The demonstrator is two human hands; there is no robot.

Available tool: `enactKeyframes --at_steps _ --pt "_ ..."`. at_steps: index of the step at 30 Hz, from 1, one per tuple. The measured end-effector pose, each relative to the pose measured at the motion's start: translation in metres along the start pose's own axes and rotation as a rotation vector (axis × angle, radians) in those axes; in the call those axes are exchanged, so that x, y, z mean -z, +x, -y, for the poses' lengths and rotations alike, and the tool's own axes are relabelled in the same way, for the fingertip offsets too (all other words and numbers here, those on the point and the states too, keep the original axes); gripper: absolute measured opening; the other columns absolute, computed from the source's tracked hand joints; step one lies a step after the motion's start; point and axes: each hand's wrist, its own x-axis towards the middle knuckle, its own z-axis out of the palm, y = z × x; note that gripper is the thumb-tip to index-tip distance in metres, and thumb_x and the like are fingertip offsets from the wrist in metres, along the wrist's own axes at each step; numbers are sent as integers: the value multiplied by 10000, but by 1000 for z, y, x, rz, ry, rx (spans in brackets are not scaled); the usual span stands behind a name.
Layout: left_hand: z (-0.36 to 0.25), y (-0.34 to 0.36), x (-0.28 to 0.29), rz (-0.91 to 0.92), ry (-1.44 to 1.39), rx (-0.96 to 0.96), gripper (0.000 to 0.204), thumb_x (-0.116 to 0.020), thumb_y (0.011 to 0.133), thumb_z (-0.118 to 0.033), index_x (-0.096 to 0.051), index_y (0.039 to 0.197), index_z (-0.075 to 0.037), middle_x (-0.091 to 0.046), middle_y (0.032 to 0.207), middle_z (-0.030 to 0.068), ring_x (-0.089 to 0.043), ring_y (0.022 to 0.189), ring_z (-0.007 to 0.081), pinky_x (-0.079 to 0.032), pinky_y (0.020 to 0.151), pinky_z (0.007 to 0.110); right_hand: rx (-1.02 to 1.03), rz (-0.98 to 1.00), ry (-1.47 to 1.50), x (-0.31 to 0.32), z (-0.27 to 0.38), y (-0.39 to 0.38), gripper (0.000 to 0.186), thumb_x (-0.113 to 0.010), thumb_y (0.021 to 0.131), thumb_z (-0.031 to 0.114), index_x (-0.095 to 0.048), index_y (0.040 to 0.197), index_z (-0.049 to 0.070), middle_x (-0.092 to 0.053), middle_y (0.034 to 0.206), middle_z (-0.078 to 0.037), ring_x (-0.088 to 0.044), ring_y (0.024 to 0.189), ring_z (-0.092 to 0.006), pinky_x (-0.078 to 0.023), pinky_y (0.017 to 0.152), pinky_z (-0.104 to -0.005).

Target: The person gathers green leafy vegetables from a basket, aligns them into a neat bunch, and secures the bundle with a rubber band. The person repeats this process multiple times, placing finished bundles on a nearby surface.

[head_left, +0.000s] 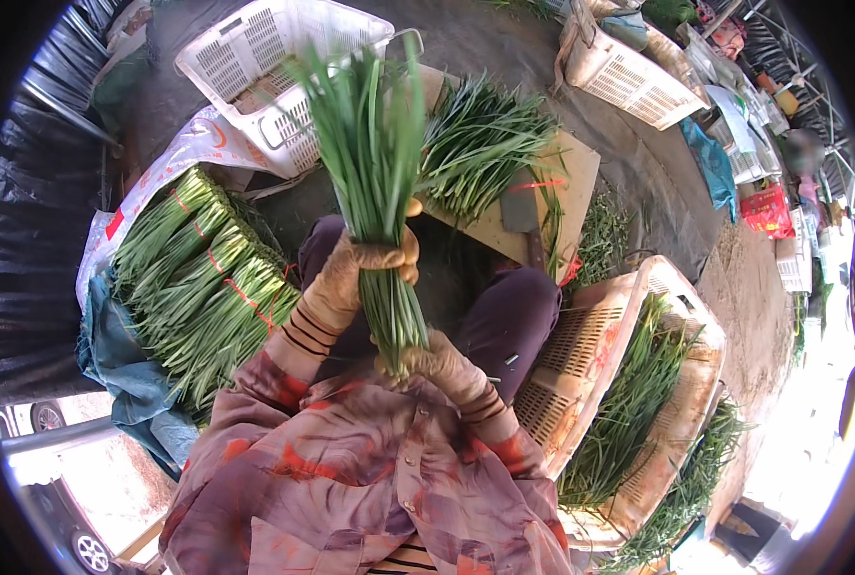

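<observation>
A bunch of long green Chinese chives (368,158) stands nearly upright in front of me, its leaf tips fanned out and blurred at the top. My gloved left hand (381,257) is closed around its middle. Lower down, my gloved right hand (435,366) closes on the pale stem ends, partly covering them. Beyond them a pile of loose chives (490,144) lies on a tan board (573,177). A cleaver (520,203) rests on that board beside the pile, near a thin red tie. To my left are several chive bundles (202,259) bound with red ties, stacked side by side.
A white plastic crate (245,62) stands at the far left. On my right, a dirty crate (581,359) holds more chives, with loose greens (614,235) around it. Another crate (629,77) sits at the far right. Blue sheeting (130,364) lies under the bundles.
</observation>
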Motion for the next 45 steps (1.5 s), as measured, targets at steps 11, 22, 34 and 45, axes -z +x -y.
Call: enactKeyframes --at_steps 11,22,34,45 --pt "-14 0 -19 22 6 6 725 -741 696 -143 -415 1330 -10 -548 782 40 -515 619 144 -429 613 313 106 46 19 -8 -8 -15 431 -677 864 158 -508 1244 46 -601 1107 -17 -546 1021 -104 -441 916 -260" --pt "-12 7 7 157 -247 35 692 -685 719 -127 -407 1343 -18 -476 801 10 -490 656 130 -415 641 296 111 88 149 9 -5 -18 623 -676 851 276 -424 1335 -24 -594 1147 -68 -565 999 -127 -452 882 -265" --pt "-20 3 0 105 -161 40 722 -694 743 -98 -354 1369 25 -568 859 63 -530 672 158 -433 644 329 482 -316 243 1 -10 -18 142 -630 888 154 -611 932 20 -625 845 -55 -570 686 -99 -480 639 -239" --pt "-42 -12 -41 28 233 286 735 -802 573 -115 -472 1208 52 -551 712 84 -541 545 198 -464 519 335 629 -323 -153 3 66 -6 650 -671 863 265 -379 1388 18 -523 1272 -84 -516 1118 -149 -440 862 -246"
